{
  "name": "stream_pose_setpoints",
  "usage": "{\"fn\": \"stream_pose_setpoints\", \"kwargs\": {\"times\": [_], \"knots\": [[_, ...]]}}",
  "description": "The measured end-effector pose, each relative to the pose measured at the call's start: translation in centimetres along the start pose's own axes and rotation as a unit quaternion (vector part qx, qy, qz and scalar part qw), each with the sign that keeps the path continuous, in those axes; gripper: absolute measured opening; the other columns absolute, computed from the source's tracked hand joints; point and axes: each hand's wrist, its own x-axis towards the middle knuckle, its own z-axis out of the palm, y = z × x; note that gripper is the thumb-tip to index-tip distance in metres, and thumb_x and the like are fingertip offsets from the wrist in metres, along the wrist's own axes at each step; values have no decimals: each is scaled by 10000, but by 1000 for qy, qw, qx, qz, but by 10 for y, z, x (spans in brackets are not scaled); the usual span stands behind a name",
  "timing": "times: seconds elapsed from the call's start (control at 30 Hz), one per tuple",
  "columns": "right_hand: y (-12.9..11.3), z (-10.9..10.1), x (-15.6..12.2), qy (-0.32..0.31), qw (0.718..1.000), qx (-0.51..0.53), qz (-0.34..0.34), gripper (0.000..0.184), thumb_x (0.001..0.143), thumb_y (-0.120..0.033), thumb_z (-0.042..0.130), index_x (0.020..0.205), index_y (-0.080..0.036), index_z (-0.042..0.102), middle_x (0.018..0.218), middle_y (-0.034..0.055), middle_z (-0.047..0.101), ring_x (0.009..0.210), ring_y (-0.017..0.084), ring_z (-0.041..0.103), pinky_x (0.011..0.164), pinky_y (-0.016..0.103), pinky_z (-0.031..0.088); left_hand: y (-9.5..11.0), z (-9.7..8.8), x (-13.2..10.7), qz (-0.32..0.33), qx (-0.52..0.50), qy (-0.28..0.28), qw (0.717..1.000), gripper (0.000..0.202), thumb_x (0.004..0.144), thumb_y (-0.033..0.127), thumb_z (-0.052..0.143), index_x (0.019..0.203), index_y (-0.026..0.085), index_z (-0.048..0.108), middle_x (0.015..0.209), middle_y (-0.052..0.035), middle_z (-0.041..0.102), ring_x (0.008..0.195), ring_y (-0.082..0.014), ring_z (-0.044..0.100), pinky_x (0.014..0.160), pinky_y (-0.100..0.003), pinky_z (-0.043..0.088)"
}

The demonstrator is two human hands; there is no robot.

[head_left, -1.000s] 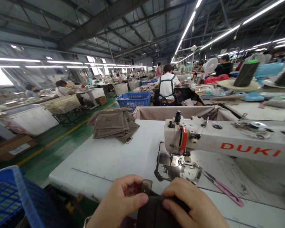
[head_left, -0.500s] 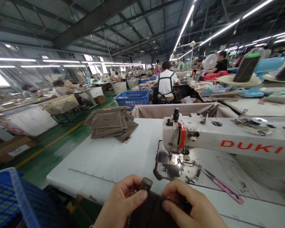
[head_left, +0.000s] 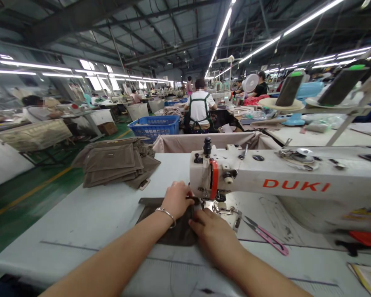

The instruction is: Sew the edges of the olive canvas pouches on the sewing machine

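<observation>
"Where's the dark brown fabric piece (head_left: 177, 237)?"

"On the white worktable (head_left: 89, 222), beneath your hands, its far right corner by the head of the sewing machine (head_left: 250, 169). The needle itself is hidden."

"And the grip?"

"Your left hand (head_left: 177, 201) pinches near that corner; your right hand (head_left: 214, 233) holds the right edge, slightly nearer you."

"How to do this well?"

"I'd square that edge first, smooth the cloth so nothing bunches, and guide from farther back: your left fingertips look risky so near the machine head."

"Anything in the way?"

"Pink-handled snips (head_left: 267, 237) lie right of your right hand; mind your forearm. The brown stack (head_left: 111, 159) sits beyond your left hand, well leftward."
</observation>
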Motion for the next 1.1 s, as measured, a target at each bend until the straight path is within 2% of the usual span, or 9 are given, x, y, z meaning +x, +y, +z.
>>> {"fn": "stream_pose_setpoints", "kwargs": {"times": [0.07,0.13,0.27,0.4,0.5,0.6,0.8,0.93,1.1], "knots": [[14,-6,0,4,1000,-22,4,250,859,-81,580,1078,-158,671,1033,113,643,947,274,589,777,379,506,4,11,15,22,20,27,999,185,777,225,687,951,167,664,1064,-114,641,1097,-303,531,928,-408,412],[24,-10,-7,6,999,-33,1,267,856,-67,577,1091,-159,664,1037,97,653,934,255,594,779,368,507,7,18,16,48,28,32,998,170,829,210,639,991,163,660,1053,-110,658,1055,-279,573,916,-387,438],[29,-3,-27,22,999,-34,-16,317,879,-108,575,1190,-152,616,1110,75,651,1011,233,570,878,361,485,12,21,-12,90,24,32,995,99,877,187,595,934,169,673,951,-81,685,946,-248,626,864,-369,490],[27,6,-36,54,998,-27,-18,341,866,-114,584,1207,-133,594,1137,69,641,1014,237,557,865,374,489,14,17,-43,160,15,8,987,173,907,158,576,1047,222,656,1128,-29,650,1099,-193,566,1008,-339,438],[25,6,-35,80,996,-28,-36,338,842,-104,598,1180,-106,603,1091,70,658,987,233,565,847,372,495,12,13,-49,226,32,-10,974,242,924,119,540,1143,199,604,1209,-33,624,1173,-175,527,1069,-332,406],[23,3,-32,93,994,-34,-51,309,834,-115,596,1140,-83,623,1045,71,676,970,225,573,840,358,498,7,11,-45,266,49,-18,963,243,928,117,531,1152,187,598,1225,-39,627,1178,-169,534,1068,-321,419],[20,1,-31,100,992,-48,-56,274,850,-145,567,1103,-79,646,1036,74,686,955,226,577,839,347,496,2,10,-43,301,75,-29,950,279,935,84,493,1162,187,617,1243,-42,631,1197,-157,533,1083,-315,413],[20,3,-34,81,996,-27,-36,285,863,-134,554,1135,-94,629,1048,62,677,957,221,577,838,355,497,2,10,-45,288,94,-22,953,339,914,55,501,1217,176,593,1279,-45,619,1214,-160,528,1086,-310,418],[20,4,-33,82,996,-20,-20,270,888,-160,544,1141,-110,622,1055,60,674,992,229,576,826,371,506,-1,8,-38,323,111,-38,939,325,905,30,485,1163,169,627,1234,-32,652,1206,-140,537,1111,-289,383]]}}
